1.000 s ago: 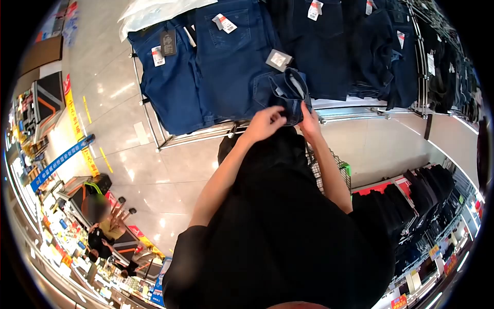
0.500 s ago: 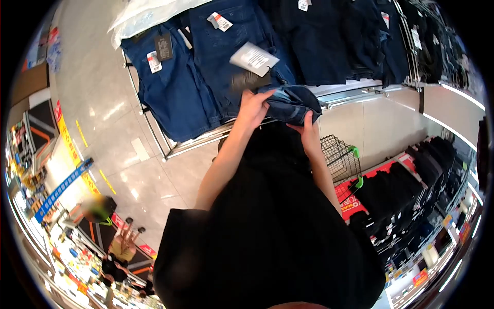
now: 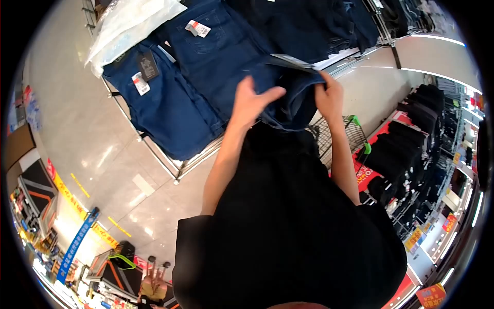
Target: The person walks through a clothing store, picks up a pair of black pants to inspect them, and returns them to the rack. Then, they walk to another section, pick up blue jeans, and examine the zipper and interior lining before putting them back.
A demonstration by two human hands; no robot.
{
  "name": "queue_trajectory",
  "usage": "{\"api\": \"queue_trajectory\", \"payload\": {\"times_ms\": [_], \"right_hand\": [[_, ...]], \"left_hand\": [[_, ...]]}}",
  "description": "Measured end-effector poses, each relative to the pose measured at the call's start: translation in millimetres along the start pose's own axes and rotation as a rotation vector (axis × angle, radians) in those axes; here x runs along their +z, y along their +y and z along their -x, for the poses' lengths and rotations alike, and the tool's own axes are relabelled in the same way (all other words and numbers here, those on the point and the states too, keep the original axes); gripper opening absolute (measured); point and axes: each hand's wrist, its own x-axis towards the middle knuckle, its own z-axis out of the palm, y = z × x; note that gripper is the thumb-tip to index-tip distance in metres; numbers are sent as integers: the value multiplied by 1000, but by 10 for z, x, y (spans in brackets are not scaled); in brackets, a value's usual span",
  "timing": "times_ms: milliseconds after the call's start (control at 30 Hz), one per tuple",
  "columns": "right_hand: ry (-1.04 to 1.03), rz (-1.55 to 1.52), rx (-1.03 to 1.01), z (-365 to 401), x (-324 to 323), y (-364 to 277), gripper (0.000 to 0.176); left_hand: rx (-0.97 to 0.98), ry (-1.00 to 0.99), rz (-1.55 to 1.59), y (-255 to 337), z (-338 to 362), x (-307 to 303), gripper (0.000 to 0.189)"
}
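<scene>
Dark jeans point(image 3: 303, 100) bunched at rack point(image 3: 177, 174) edge; opening faces camera, rim slants upper right to lower left, overall long axis unclear; right hand point(image 3: 329, 98) pinches rim; left hand point(image 3: 252, 103) spread, grip unclear.

The fingertips of the person's left hand point(image 3: 251, 105) are blurred against the denim, so contact there cannot be told. Some fingers of the right hand point(image 3: 330, 98) are hidden at the rim of the held jeans point(image 3: 296, 100), whose inside is lost in shadow. A pale, flat piece point(image 3: 290, 61) along their far side is too blurred to identify. Print on the price tag point(image 3: 140, 83) at left is too small to read. The far edge cuts off the plastic bag point(image 3: 134, 26) and dark garments point(image 3: 303, 26). The right forearm point(image 3: 343, 159) hides part of the wire cart point(image 3: 322, 139); at near left, another person point(image 3: 152, 288) is cut off.
</scene>
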Motion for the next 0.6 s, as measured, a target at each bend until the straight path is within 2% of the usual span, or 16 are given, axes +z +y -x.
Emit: {"api": "queue_trajectory", "payload": {"times_ms": [33,100,167,233,300,367,400,433,467,500,567,600], "right_hand": [[98,29,-40,-49,-100,50,24],[171,-211,145,-114,-273,183,23],[135,-679,357,-146,-431,31,22],[188,-699,397,-174,-486,-88,23],[258,-746,409,-212,-533,-138,23],[236,-772,374,-252,-552,-241,22],[243,-725,277,-261,-547,-325,21],[249,-674,182,-268,-550,-387,21],[224,-615,182,-254,-589,-401,20],[227,-610,182,-245,-573,-438,20],[293,-551,-7,-178,-511,-525,20],[292,-546,2,-137,-505,-545,20]], "left_hand": [[27,92,105,-88,11,-142,42],[121,286,211,-99,149,-373,35],[324,400,-32,-219,284,-544,38],[298,343,-356,-435,467,-650,41],[-7,125,-796,-366,687,-668,43],[-174,-48,-954,-350,849,-692,38],[-169,-47,-960,-335,889,-673,38],[-10,97,-893,-320,907,-609,34],[144,237,-816,-300,907,-516,31],[308,278,-774,-174,867,-359,35],[620,212,-681,-75,732,-41,41],[684,216,-746,-80,619,120,40]]}}
